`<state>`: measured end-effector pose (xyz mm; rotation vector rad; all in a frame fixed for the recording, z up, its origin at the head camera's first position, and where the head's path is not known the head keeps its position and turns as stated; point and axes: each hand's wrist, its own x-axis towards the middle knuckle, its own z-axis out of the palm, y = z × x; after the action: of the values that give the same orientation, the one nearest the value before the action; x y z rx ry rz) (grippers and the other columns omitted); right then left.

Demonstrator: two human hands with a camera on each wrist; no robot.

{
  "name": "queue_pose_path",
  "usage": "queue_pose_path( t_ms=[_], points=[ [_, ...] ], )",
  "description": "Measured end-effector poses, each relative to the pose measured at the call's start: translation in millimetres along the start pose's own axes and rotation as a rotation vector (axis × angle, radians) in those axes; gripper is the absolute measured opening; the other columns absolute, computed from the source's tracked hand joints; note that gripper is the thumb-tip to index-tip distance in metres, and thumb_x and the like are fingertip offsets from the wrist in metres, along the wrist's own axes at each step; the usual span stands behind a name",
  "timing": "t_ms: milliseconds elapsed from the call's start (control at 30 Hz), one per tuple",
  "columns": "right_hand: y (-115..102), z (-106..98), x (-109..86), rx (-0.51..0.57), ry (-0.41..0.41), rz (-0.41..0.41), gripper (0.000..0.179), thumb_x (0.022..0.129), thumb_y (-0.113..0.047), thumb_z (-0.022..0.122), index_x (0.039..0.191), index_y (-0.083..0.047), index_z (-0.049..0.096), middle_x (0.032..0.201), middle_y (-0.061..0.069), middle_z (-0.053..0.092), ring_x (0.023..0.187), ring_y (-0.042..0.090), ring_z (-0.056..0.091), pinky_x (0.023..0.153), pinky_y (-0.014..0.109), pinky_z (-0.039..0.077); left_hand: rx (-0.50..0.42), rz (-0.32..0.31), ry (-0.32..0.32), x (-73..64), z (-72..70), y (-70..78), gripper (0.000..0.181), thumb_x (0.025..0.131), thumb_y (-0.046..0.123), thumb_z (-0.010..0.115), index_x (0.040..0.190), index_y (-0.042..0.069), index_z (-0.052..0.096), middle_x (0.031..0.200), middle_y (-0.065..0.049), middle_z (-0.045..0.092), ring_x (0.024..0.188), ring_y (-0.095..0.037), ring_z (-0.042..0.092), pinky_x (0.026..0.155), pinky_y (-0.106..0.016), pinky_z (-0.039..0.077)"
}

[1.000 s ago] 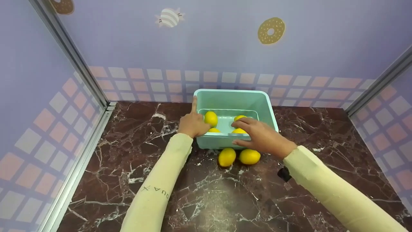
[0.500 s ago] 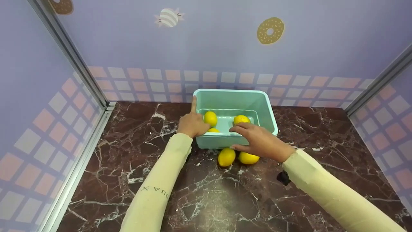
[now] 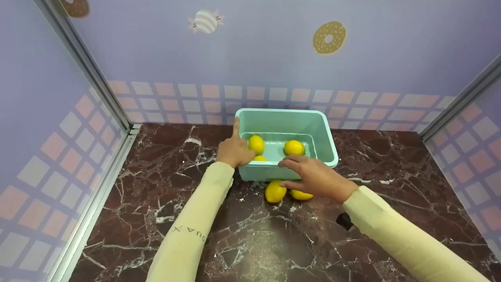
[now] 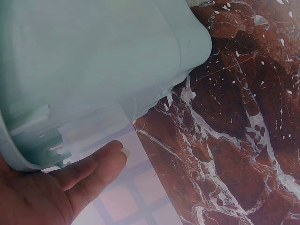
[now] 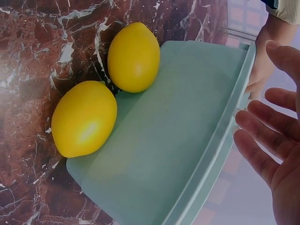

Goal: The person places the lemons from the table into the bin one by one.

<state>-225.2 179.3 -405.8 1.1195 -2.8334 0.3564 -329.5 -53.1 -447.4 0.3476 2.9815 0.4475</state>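
A mint-green plastic bin (image 3: 283, 121) stands against the back wall. Inside it, one lemon (image 3: 256, 145) and part of another lemon (image 3: 260, 158) lie at the left, and a lemon (image 3: 294, 147) sits on the right. My left hand (image 3: 235, 152) rests on the bin's left rim, index finger straight along it; its other fingers (image 4: 101, 173) extend outside the wall. Above the front rim hovers my right hand (image 3: 315, 174), fingers spread and holding nothing. Two lemons touch the bin's front outside: the left lemon (image 5: 133, 57) and the right lemon (image 5: 84, 119), partly hidden by my right hand in the head view.
The dark red marbled tabletop (image 3: 250, 239) extends toward me. Purple panels with pink and white squares (image 3: 211, 92) enclose the back and sides, joined by metal rails (image 3: 84, 58). A small black object (image 3: 344, 221) shows beneath my right sleeve.
My right hand has drawn back from inside the bin toward its front rim. The right-hand lemon inside is uncovered, while the lemon outside is more hidden. My left hand stays put.
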Motion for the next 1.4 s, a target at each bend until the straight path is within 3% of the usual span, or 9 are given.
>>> queue_pose_path(
  t_ms=[400,767,1400],
  points=[
    [-2,6,-1.4,0.018,-0.015,-0.004,0.049,0.09,-0.044,0.063,0.125,-0.01,0.062,0.121,0.003,0.064,0.102,0.018,0.065,0.091,0.035,0.053,-0.007,-0.007,0.013,-0.1,0.6,-0.2,0.039,0.083,0.038,0.048,0.087,0.008,0.072,0.164,-0.006,-0.012,0.059,-0.023,0.056,0.055,-0.039,0.043],
    [-3,11,-1.8,0.032,-0.048,0.016,0.048,0.091,-0.044,0.062,0.128,-0.013,0.06,0.122,0.002,0.063,0.105,0.018,0.062,0.091,0.035,0.052,0.014,0.001,-0.001,-0.3,-1.3,0.9,0.034,0.084,0.037,0.047,0.075,0.01,0.066,0.164,-0.006,-0.013,0.053,-0.021,0.053,0.049,-0.036,0.04],
    [-1,30,-1.7,0.024,-0.073,0.004,0.05,0.089,-0.044,0.064,0.126,-0.011,0.061,0.122,0.002,0.065,0.107,0.019,0.064,0.094,0.037,0.051,0.005,-0.002,0.005,-1.4,-1.7,0.9,0.036,0.083,0.038,0.047,0.078,0.009,0.068,0.164,-0.006,-0.012,0.056,-0.022,0.054,0.05,-0.036,0.04]
  ],
)
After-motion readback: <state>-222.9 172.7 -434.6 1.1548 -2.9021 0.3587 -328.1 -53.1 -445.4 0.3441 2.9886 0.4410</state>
